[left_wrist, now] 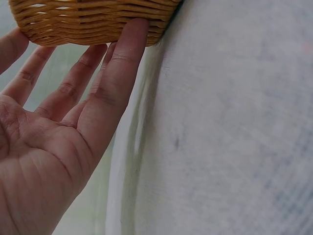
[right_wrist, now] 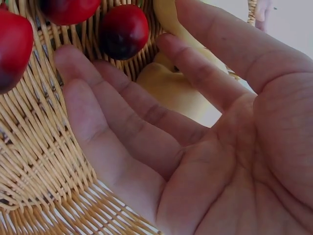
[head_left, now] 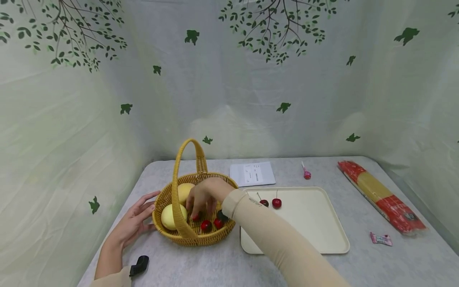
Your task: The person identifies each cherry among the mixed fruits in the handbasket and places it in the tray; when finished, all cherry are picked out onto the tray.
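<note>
A woven yellow basket [head_left: 195, 238] with a tall handle stands on the grey table. It holds two pale yellow fruits [head_left: 168, 216] and several red cherries [head_left: 206, 225]. My right hand [head_left: 206, 195] reaches down into it. In the right wrist view that right hand [right_wrist: 161, 122] has relaxed fingers that hold nothing, their tips close to a dark cherry [right_wrist: 124, 30] on the wicker [right_wrist: 39, 161], with a yellow fruit [right_wrist: 171, 90] behind. My left hand [head_left: 138, 221] lies flat to the left; its fingertips [left_wrist: 132, 34] touch the basket wall [left_wrist: 88, 19].
A cream tray [head_left: 305, 227] lies right of the basket with two stemmed cherries [head_left: 276, 203] at its near-left corner. Behind are a white paper [head_left: 252, 173] and a pink lollipop [head_left: 306, 173]. A long spaghetti packet [head_left: 381, 195] and a pink wrapper [head_left: 381, 238] lie at the right. Cloth walls surround the table.
</note>
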A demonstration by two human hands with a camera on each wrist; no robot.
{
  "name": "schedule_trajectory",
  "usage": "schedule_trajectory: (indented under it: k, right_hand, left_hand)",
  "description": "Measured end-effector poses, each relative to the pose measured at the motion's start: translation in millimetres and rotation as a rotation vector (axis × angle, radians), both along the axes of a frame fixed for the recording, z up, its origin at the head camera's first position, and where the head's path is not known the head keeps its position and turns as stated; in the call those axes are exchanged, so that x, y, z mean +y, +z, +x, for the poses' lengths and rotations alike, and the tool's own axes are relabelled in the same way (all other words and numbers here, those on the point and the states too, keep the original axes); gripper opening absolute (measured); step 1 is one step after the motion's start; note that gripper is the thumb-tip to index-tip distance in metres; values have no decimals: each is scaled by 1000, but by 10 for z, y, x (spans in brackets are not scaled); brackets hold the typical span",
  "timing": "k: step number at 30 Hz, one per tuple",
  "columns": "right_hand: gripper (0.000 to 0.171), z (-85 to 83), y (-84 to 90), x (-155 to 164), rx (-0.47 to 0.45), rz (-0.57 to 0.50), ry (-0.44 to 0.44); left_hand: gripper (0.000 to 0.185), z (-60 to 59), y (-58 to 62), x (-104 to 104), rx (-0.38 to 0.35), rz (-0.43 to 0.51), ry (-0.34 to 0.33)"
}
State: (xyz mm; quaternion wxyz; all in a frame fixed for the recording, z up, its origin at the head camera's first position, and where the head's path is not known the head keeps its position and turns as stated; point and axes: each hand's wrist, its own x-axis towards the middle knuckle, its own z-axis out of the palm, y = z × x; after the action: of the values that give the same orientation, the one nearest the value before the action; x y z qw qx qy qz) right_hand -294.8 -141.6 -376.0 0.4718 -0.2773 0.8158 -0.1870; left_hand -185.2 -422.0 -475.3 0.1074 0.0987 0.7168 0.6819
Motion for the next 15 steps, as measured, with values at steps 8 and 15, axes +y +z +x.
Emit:
schedule_trajectory:
  k: [8,15]
  right_hand:
    - [29,9,-20,12,-26,25,36]
    - [22,-12,-70,35,-46,-13,57]
  left_hand:
    - [55,-16,-15,-7,4,-2,5]
    - [55,-7,-20,-9,4,-1,2]
